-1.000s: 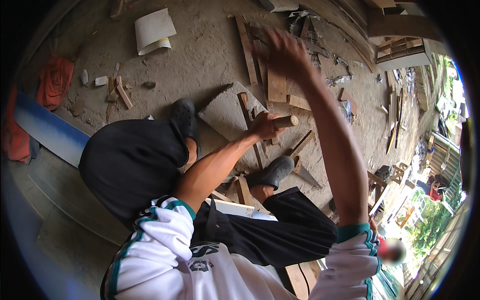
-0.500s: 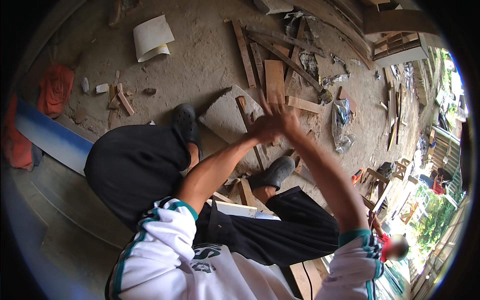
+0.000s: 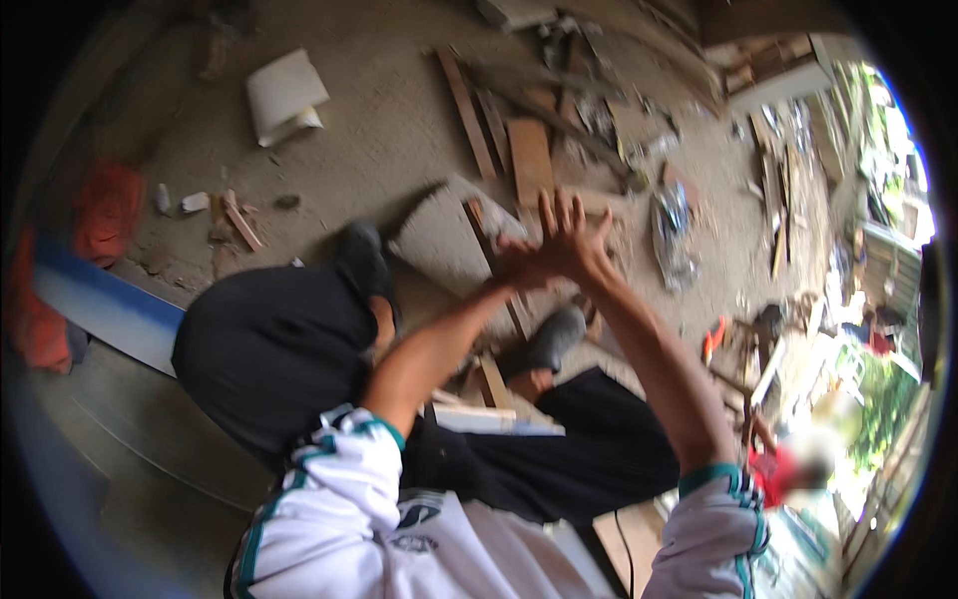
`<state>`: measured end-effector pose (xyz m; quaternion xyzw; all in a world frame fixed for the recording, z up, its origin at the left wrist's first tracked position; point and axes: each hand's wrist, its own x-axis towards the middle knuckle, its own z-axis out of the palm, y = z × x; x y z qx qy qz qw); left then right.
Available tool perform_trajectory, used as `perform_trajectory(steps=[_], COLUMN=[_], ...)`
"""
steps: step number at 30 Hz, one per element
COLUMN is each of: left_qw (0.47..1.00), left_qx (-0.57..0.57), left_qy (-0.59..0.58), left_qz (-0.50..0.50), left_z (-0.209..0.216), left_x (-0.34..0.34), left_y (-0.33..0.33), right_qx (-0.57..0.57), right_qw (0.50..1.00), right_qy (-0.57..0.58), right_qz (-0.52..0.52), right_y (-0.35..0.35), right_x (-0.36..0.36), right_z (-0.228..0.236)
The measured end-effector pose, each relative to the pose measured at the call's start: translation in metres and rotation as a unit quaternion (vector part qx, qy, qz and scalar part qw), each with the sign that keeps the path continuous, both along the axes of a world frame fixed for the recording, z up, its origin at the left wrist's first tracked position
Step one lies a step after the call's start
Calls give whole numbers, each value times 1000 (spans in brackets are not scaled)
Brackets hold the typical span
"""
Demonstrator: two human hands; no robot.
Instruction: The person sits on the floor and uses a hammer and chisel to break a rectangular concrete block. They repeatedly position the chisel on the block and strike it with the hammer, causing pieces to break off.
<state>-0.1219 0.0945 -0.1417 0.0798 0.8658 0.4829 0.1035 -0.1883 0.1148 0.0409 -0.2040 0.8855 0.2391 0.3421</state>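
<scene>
My right hand (image 3: 576, 240) is raised above the ground with its fingers stretched out and spread, holding nothing. Against its palm side lies my left hand (image 3: 521, 265), partly covered by the right one and blurred. The part of the left hand that shows looks flat, with nothing in it. Below both hands, a pale concrete block (image 3: 439, 235) rests between my feet. A narrow wooden strip (image 3: 486, 240) lies across that block. Behind my fingers, a flat light-brown board (image 3: 530, 160) lies on the ground.
Several wooden planks (image 3: 467, 110) lie scattered ahead. A clear plastic bag (image 3: 674, 235) is to the right, and a bent white sheet (image 3: 287, 95) at far left. Red cloth (image 3: 108, 212) and a blue-white panel (image 3: 105, 299) lie left. A person in red (image 3: 773, 474) is at right.
My hands stay together; the right hand's fingers now show more widely spread, and the left fingers that pointed up are less visible. The view has shifted slightly.
</scene>
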Motion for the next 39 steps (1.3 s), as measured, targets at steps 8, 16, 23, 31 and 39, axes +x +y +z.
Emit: perform_trajectory(steps=[8, 16, 23, 31, 39], left_qw=[987, 991, 953, 968, 958], left_qx=[109, -10, -57, 48, 288], left_qy=[114, 126, -195, 244, 7], left_qz=[39, 33, -226, 17, -14], left_z=[17, 51, 59, 32, -13], left_x=[7, -3, -12, 3, 17], left_y=[-16, -24, -20, -13, 5], right_qx=[-45, 32, -53, -109, 36], right_qw=[994, 994, 997, 994, 995], right_qy=[31, -100, -7, 4, -98], right_qz=[99, -22, -55, 8, -6], right_y=[-18, -31, 4, -64, 15], right_x=[-17, -8, -4, -25, 15], right_z=[-9, 12, 3, 32, 14])
